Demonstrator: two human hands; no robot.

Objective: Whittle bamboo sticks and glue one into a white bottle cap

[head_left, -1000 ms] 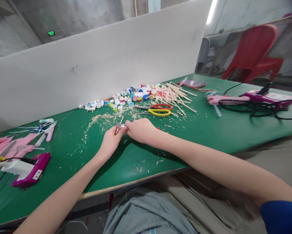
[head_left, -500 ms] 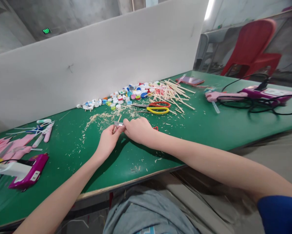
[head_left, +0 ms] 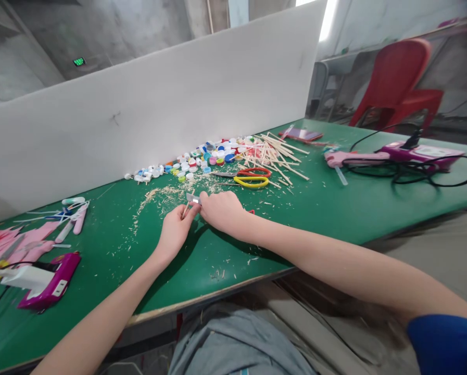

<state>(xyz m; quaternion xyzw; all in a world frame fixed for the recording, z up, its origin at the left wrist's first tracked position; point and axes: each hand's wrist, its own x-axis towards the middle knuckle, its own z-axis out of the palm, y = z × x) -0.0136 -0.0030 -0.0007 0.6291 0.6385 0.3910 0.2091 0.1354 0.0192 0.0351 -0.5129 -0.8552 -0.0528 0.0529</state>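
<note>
Above the middle of the green table (head_left: 315,213), gripping a thin wooden stick (head_left: 185,211) in the left hand (head_left: 174,229), with thumb closing on fingers. Holding the stick aslant within this pinch: passing its lower part between the fingers and pointing its free end past the thumb tip, toward the far edge. Gripping a small metal blade (head_left: 194,199) in the closed right hand (head_left: 223,211), and exposing only its flat end toward the left hand. Crossing the stick with the blade just beyond the left thumb; leaving contact with the wood unclear at this scale.

Facing, on the far-edge side of the hands, scattered pale shavings (head_left: 155,194) and scissors (head_left: 252,182) with one red and one yellow loop. Showing along the far edge, near the white partition (head_left: 186,94), a heap of coloured caps (head_left: 185,166), beside it a pile of loose sticks (head_left: 282,153), and near the far corner a flat phone-like object (head_left: 303,134). Displaying farther right a purple socket block (head_left: 424,156) with black cable; displaying leftward, nearer the near edge, a second purple block (head_left: 53,285) near pink strips (head_left: 2,240).
</note>
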